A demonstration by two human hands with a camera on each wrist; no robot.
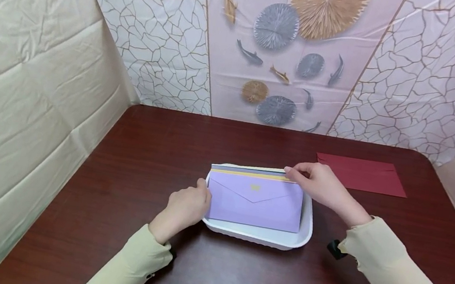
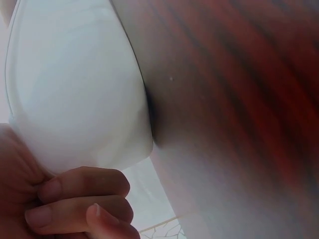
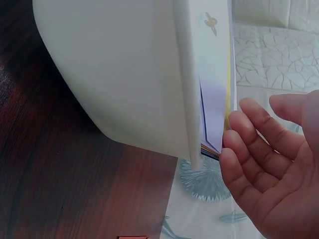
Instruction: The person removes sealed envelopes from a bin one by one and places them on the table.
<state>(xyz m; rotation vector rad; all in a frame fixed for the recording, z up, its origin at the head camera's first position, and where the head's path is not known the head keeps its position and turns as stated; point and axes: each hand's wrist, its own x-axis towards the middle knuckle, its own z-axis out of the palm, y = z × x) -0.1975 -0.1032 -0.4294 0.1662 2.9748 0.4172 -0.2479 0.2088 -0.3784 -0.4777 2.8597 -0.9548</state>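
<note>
A white plastic basin (image 1: 305, 222) sits mid-table. Inside it lean several stacked envelopes, with a lilac envelope (image 1: 252, 209) in front and yellow, blue-grey and cream edges behind. My left hand (image 1: 187, 204) grips the basin's left rim; the left wrist view shows its fingers (image 2: 89, 181) curled beside the white wall (image 2: 84, 84). At the stack's top right corner is my right hand (image 1: 318, 182), its fingertips touching the envelopes. In the right wrist view, those fingers (image 3: 254, 154) are only slightly bent, the thumb stands apart, and the lilac envelope (image 3: 214, 104) shows above the rim.
A dark red envelope (image 1: 364, 174) lies flat on the brown table (image 1: 157, 141), at the back right. Patterned cloth (image 1: 169, 30) hangs behind the table, with pale cloth (image 1: 18, 96) along the left side.
</note>
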